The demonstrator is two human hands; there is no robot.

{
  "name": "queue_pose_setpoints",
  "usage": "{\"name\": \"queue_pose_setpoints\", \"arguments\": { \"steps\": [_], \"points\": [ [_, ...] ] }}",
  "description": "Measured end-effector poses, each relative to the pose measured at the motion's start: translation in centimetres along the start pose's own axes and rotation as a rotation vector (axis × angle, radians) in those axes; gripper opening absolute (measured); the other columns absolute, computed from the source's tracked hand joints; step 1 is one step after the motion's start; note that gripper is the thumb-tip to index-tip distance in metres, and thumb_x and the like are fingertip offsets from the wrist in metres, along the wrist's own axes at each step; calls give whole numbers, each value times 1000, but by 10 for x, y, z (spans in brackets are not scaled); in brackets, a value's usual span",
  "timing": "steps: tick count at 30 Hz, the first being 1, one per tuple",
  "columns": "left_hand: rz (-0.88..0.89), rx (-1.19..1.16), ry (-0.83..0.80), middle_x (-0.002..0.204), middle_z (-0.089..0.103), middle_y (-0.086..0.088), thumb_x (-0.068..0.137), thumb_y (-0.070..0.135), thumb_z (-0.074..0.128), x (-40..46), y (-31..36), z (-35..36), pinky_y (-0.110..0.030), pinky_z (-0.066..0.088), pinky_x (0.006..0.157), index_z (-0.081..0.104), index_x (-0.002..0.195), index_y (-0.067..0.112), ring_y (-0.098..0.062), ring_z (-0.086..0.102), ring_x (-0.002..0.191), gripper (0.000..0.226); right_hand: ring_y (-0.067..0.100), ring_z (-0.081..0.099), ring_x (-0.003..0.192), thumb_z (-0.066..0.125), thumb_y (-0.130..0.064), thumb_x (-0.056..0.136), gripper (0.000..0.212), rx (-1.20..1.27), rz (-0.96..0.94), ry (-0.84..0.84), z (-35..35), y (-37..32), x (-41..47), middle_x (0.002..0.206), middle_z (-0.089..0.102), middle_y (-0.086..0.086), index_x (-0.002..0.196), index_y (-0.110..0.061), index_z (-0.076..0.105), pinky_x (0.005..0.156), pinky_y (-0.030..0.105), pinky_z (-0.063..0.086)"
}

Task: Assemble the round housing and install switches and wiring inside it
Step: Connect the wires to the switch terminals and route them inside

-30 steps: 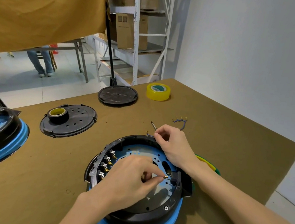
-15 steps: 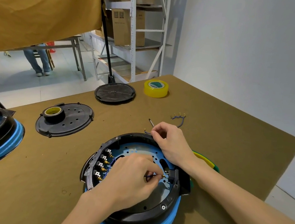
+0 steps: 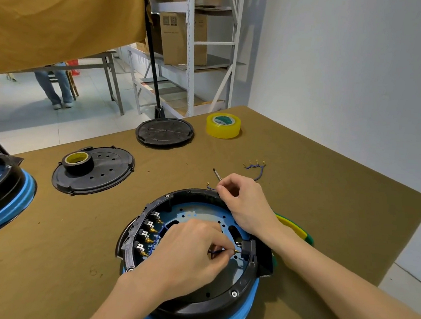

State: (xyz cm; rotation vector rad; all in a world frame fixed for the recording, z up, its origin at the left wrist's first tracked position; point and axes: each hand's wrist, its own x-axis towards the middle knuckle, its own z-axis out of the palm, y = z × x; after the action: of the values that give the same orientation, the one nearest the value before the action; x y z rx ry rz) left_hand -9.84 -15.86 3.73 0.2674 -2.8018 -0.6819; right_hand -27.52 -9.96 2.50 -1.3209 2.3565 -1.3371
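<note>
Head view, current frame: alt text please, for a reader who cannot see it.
A person's left hand pinches a blue wire's brass terminal against a black switch inside a round black housing, while the right hand rests on its far rim.

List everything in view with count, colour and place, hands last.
housing: 1, black on blue, near centre
switches: 4, black, inside housing, left wall
wire: 1, blue, pinched by left hand
second housing: 1, black on blue, left edge
covers: 2, black, far left of centre
black tape: 1, on nearer cover
yellow tape: 1, far side
spare wires: blue bundle, right of centre
left hand: inside housing
right hand: on far rim
</note>
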Motion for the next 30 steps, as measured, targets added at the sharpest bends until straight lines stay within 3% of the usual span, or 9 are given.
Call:
{"name": "queue_pose_setpoints", "arguments": {
  "steps": [4,7,9,12,16,17,20,25,30],
  "points": [
    [3,-4,11,78,60,25,96,44,57,0,0,1,-15,39,61,78,103,40,2,56,82,22,5,58,72,64,-19,98,10,57,16,131,-5,-2,-7,79,67,-9,90,-21,69,64,14,43],
    [13,8,17,78,60,26,95,44,57,0,0,2,-11,35,60,77,102,40,3,57,81,22,7,53,64,63,-22,98,10,64,36,260,-13,-3,-28,67,59,-10,91,-28,63,60,23,42],
    [18,20,13,82,63,24,95,45,58,0,-1,1,-15,43,63,77,103,40,1,58,82,21,7,53,59,58,-38,100,9,-116,96,166,-22,-6,-43,60,56,-10,94,-32,55,56,32,41],
    [13,34,17,83,65,24,95,45,59,0,-1,1,-20,50,67,75,102,40,-1,59,81,18,18,62,68,47,-59,99,29,-414,231,-89,-41,-14,-57,69,63,-6,108,-32,46,59,36,43],
    [3,37,43,80,67,22,93,43,62,-2,0,0,-16,47,64,74,99,42,0,61,81,13,19,69,53,55,-45,98,35,-217,401,-412,-59,-32,-60,61,73,0,121,-20,46,53,28,49],
    [3,41,46,81,68,22,93,43,62,-2,0,0,-14,46,64,74,99,42,1,61,82,13,23,72,58,57,-39,98,39,-187,421,-455,-62,-36,-59,62,74,2,127,-17,42,50,26,48],
    [6,51,54,82,69,22,93,44,63,-3,1,-1,-10,42,62,76,98,41,1,61,83,15,35,76,74,62,-24,98,54,-86,475,-492,-68,-41,-56,72,76,13,142,-12,33,49,28,53],
    [-6,52,65,84,70,25,92,45,62,-3,1,-2,-17,49,67,78,97,40,-1,62,84,18,16,74,61,70,-16,94,53,6,519,-476,-74,-42,-56,72,77,10,138,-15,40,43,20,47],
    [-18,82,76,81,70,19,93,42,66,-1,-1,-4,-23,51,68,78,94,38,-3,61,82,13,17,72,56,72,-11,93,49,22,503,-432,-68,-44,-52,61,73,7,134,-14,46,45,19,48]
  ]
}}
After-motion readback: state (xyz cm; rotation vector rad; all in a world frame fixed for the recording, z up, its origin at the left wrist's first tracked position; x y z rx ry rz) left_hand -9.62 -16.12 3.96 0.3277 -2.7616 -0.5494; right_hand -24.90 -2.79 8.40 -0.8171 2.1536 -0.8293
